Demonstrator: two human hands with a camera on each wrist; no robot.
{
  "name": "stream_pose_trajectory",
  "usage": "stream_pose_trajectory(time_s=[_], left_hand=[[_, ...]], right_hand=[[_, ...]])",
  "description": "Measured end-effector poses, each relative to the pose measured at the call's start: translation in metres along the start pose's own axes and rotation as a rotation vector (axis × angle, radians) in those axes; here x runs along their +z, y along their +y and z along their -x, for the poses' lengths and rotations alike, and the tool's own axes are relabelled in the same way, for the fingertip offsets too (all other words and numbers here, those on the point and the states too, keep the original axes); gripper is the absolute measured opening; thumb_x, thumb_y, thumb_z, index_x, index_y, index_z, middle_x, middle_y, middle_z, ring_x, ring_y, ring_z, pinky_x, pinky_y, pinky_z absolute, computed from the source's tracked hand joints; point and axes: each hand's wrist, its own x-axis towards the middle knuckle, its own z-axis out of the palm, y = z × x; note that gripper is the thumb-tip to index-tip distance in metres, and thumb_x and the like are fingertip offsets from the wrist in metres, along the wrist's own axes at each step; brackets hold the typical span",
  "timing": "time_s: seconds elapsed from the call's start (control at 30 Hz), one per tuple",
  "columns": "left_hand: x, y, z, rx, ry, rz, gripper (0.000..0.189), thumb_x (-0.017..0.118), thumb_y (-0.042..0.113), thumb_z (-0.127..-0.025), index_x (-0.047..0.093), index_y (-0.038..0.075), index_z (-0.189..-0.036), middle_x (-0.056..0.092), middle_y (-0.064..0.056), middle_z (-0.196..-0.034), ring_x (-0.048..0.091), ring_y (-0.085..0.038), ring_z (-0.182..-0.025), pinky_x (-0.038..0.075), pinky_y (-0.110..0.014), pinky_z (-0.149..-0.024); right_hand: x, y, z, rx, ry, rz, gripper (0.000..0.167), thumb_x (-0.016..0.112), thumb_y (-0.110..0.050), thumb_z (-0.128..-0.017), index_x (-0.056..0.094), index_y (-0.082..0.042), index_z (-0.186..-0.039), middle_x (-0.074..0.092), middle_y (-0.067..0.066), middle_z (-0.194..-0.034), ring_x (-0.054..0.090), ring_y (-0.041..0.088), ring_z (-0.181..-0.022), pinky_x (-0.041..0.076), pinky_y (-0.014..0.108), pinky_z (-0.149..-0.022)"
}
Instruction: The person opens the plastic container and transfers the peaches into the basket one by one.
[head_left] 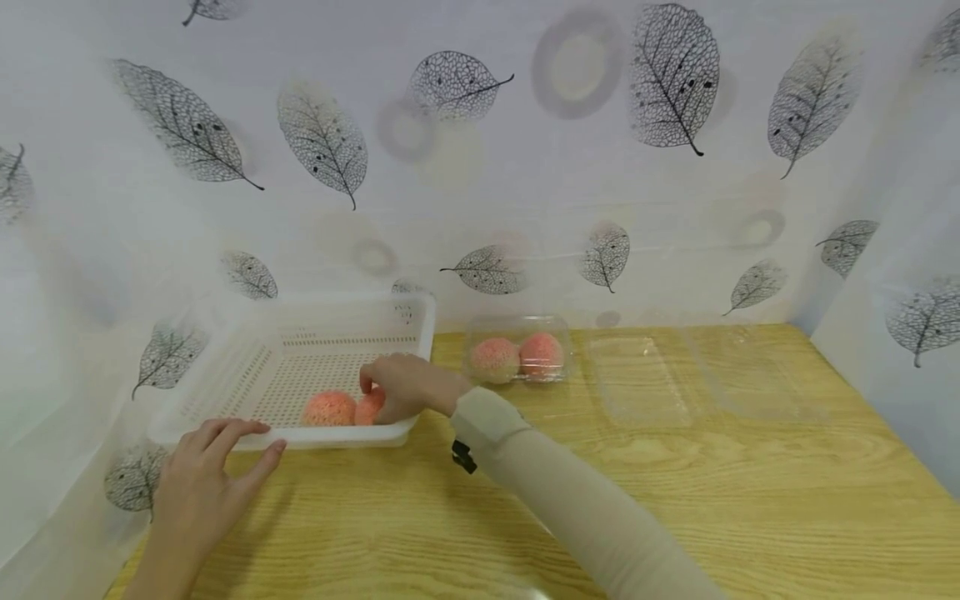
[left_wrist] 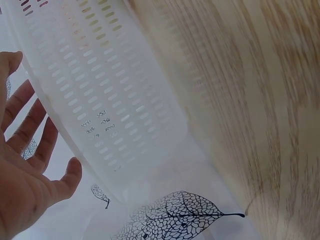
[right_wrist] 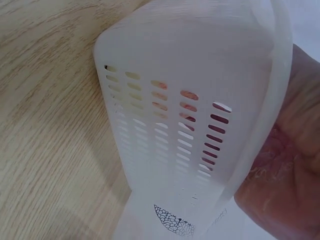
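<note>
A white slotted plastic basket [head_left: 292, 434] stands at the left of the table, with a pink-orange peach [head_left: 328, 409] near its front wall. Beside that one, a second peach [head_left: 367, 407] is gripped by my right hand [head_left: 405, 387], which reaches in over the basket's front right corner. Its fingers curl down over the fruit and partly hide it. In the right wrist view the basket wall [right_wrist: 225, 55] covers most of the grip. My left hand [head_left: 206, 467] is at the front left rim, fingers spread and loosely bent, fingertips [left_wrist: 50, 132] right at the edge.
Two more peaches sit in a clear plastic box [head_left: 517, 379] right of the basket. Farther right lie a clear tray [head_left: 641, 379] and another thin clear piece [head_left: 750, 371]. A leaf-printed white sheet [head_left: 540, 200] hangs behind the wooden table [head_left: 675, 500].
</note>
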Motion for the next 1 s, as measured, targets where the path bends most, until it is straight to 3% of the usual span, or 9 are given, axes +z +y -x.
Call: stream_pose_trajectory(time_s=[0.13,0.43,0.67,1.0], left_hand=[[0.001,0.000,-0.001,0.006,0.002,-0.005,0.027,0.087,0.020,-0.076,0.074,0.010,-0.097,0.068,-0.016,-0.102,0.061,-0.045,-0.093,0.043,-0.065,-0.079],[0.001,0.002,0.000,-0.008,-0.008,-0.003,0.028,0.088,0.019,-0.075,0.074,0.011,-0.097,0.067,-0.015,-0.102,0.060,-0.044,-0.094,0.043,-0.065,-0.078],[0.000,0.003,0.002,0.001,0.005,-0.006,0.028,0.088,0.018,-0.074,0.074,0.011,-0.097,0.068,-0.015,-0.102,0.061,-0.043,-0.093,0.044,-0.063,-0.077],[0.000,0.001,0.004,-0.022,-0.017,-0.018,0.029,0.088,0.021,-0.075,0.074,0.013,-0.099,0.068,-0.014,-0.105,0.060,-0.042,-0.094,0.043,-0.062,-0.078]], right_hand=[[0.000,0.002,0.002,-0.027,0.035,-0.031,0.030,0.078,-0.022,-0.086,0.069,-0.011,-0.112,0.062,-0.003,-0.097,0.053,0.009,-0.084,0.043,0.018,-0.071],[-0.001,0.007,0.017,-0.087,0.134,-0.108,0.023,0.067,-0.017,-0.094,0.071,-0.009,-0.115,0.067,0.005,-0.109,0.056,0.012,-0.089,0.045,0.019,-0.077],[-0.007,0.011,0.031,-0.139,0.206,-0.137,0.025,0.062,-0.016,-0.098,0.070,-0.004,-0.119,0.068,0.011,-0.122,0.065,0.024,-0.110,0.052,0.027,-0.093],[-0.018,0.021,0.058,-0.073,0.228,-0.119,0.028,0.065,-0.019,-0.099,0.068,-0.005,-0.123,0.065,0.009,-0.127,0.064,0.023,-0.114,0.053,0.032,-0.100]])
